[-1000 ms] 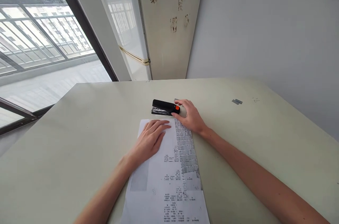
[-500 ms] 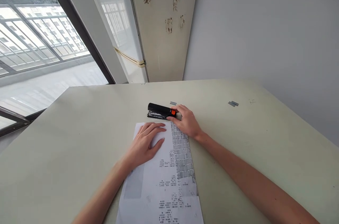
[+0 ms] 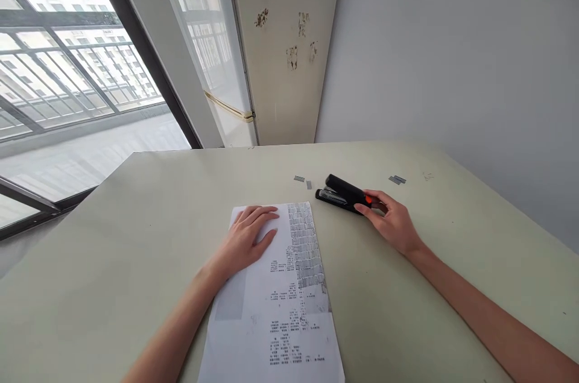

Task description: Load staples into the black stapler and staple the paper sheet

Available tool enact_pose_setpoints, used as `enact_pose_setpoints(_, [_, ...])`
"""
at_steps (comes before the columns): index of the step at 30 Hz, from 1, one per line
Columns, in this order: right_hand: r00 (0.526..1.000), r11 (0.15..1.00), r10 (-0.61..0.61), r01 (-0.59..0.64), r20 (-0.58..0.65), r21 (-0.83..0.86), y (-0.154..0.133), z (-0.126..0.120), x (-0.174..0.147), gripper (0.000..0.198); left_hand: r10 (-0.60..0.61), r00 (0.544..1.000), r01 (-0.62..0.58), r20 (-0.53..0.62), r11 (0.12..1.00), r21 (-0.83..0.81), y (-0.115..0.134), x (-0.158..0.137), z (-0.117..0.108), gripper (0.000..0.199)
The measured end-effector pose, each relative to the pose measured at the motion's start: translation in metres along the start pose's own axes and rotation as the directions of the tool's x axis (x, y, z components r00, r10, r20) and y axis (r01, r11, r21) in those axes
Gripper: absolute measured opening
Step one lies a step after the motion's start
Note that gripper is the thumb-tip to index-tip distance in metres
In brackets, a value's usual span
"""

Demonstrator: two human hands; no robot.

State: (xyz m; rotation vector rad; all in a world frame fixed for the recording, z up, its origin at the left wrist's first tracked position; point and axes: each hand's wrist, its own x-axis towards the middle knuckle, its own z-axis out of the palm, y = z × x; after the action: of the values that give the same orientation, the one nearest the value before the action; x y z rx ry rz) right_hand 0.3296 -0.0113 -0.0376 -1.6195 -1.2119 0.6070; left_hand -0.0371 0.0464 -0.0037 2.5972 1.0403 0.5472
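A black stapler (image 3: pixel 342 193) with an orange-red patch at its rear end is in my right hand (image 3: pixel 394 223), gripped between thumb and fingers. Its front end points left, and its upper arm stands apart from its base. It is to the right of the paper's far corner. My left hand (image 3: pixel 251 238) lies flat with fingers spread on the upper left of a printed sheet of paper (image 3: pixel 271 335). Dense rows of staple-like marks cover the paper's right edge; I cannot tell whether they are staples or print.
Small strips of grey staples (image 3: pixel 299 178) lie beyond the paper, with another pair of strips (image 3: pixel 397 180) farther right. The pale table (image 3: pixel 113 262) reaches back to a cabinet (image 3: pixel 289 99) and a grey wall (image 3: pixel 443 57). A window (image 3: pixel 67 69) is at left.
My right hand has carried the stapler rightward, from beyond the paper's top edge to beside it. A second small staple strip now shows near the first. My left hand stays on the paper.
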Motion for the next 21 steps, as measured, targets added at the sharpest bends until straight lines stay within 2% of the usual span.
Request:
enact_pose_setpoints(4, [0.996, 0.995, 0.085, -0.085, -0.008, -0.061, 0.013, -0.033, -0.014, 0.057, -0.018, 1.000, 0.018, -0.019, 0.999, 0.026, -0.002, -0.002, -0.001, 0.034])
enact_pose_setpoints(7, [0.993, 0.990, 0.118, -0.116, 0.024, -0.083, 0.014, -0.044, -0.018, 0.058, -0.075, 0.995, 0.077, -0.071, 0.997, 0.023, -0.005, -0.001, 0.000, 0.035])
enact_pose_setpoints(11, [0.984, 0.999, 0.027, -0.020, 0.178, -0.042, 0.007, -0.045, -0.019, 0.053, -0.144, 0.985, 0.146, -0.099, 0.989, 0.011, -0.008, 0.000, 0.002, 0.036])
enact_pose_setpoints(16, [0.928, 0.997, -0.047, 0.068, 0.369, -0.043, -0.002, -0.047, -0.019, 0.044, -0.144, 0.989, 0.146, -0.037, 0.989, 0.035, -0.009, 0.000, 0.005, 0.060])
enact_pose_setpoints(21, [0.850, 0.997, 0.017, 0.025, 0.526, -0.071, -0.010, -0.059, -0.016, 0.039, -0.144, 0.989, 0.145, -0.014, 0.987, 0.070, -0.008, 0.003, 0.006, 0.065])
